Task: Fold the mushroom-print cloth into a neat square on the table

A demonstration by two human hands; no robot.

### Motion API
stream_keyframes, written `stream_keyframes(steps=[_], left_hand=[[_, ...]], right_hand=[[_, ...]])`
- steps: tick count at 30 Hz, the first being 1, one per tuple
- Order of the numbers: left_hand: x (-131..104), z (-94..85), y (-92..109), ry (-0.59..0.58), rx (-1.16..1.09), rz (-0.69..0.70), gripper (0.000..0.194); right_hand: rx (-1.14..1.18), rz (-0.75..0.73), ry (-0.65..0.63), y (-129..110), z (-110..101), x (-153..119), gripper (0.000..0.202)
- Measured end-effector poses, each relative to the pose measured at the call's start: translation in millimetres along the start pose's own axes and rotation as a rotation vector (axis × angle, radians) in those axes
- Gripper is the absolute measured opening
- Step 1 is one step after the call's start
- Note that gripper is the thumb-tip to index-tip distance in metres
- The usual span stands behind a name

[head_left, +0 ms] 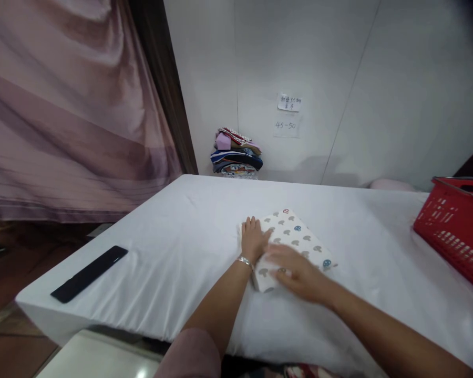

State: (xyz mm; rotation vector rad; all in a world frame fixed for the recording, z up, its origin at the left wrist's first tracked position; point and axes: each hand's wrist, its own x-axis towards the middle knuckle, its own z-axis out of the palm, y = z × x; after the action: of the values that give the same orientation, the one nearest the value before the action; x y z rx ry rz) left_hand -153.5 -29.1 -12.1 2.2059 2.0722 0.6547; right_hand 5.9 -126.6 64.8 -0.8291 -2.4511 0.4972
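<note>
A folded white cloth (295,233) with grey, blue and red mushroom prints lies at an angle on the white-covered table (205,220). My left hand (254,240), with a silver bracelet at its wrist, rests on the cloth's left side with its fingers stretched out. Over the near part of the cloth is my right hand (295,270), close beside the left. Motion smears its fingers, so their grip is unclear. Part of the cloth is hidden under both hands.
A long flat black object (90,274) lies at the table's left. At the right stands a red plastic basket (457,226). Behind the far edge is a stack of folded fabrics (237,155) by the wall. A pink curtain (71,115) hangs on the left.
</note>
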Motion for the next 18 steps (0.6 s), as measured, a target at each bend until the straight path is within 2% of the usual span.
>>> stream_keyframes(steps=[2, 3, 4, 6, 8, 11, 18], left_hand=[[-1.8, 0.9, 0.6, 0.030, 0.006, -0.010, 0.070], [-2.3, 1.4, 0.7, 0.044, 0.004, -0.022, 0.071], [-2.6, 1.9, 0.8, 0.053, 0.000, -0.036, 0.071], [-2.6, 3.0, 1.0, 0.051, -0.011, -0.076, 0.071], [-2.0, 3.7, 1.4, 0.035, -0.017, -0.111, 0.070], [-1.1, 4.1, 1.9, 0.014, -0.008, -0.141, 0.069], [1.4, -1.7, 2.9, 0.017, -0.045, -0.124, 0.060]], right_hand=[[-0.101, 0.163, 0.116, 39.9, -19.6, 16.8, 0.045], [-0.167, 0.253, 0.135, 62.5, -24.4, 23.1, 0.050], [-0.228, 0.333, 0.118, 85.1, -25.9, 27.1, 0.057], [-0.310, 0.495, 0.003, 125.3, -21.3, 27.6, 0.063], [-0.299, 0.630, -0.085, 152.9, -11.9, 20.8, 0.063], [-0.254, 0.664, -0.113, 169.2, -1.8, 9.7, 0.067], [-0.253, 0.666, -0.124, 168.3, -2.3, 10.2, 0.069]])
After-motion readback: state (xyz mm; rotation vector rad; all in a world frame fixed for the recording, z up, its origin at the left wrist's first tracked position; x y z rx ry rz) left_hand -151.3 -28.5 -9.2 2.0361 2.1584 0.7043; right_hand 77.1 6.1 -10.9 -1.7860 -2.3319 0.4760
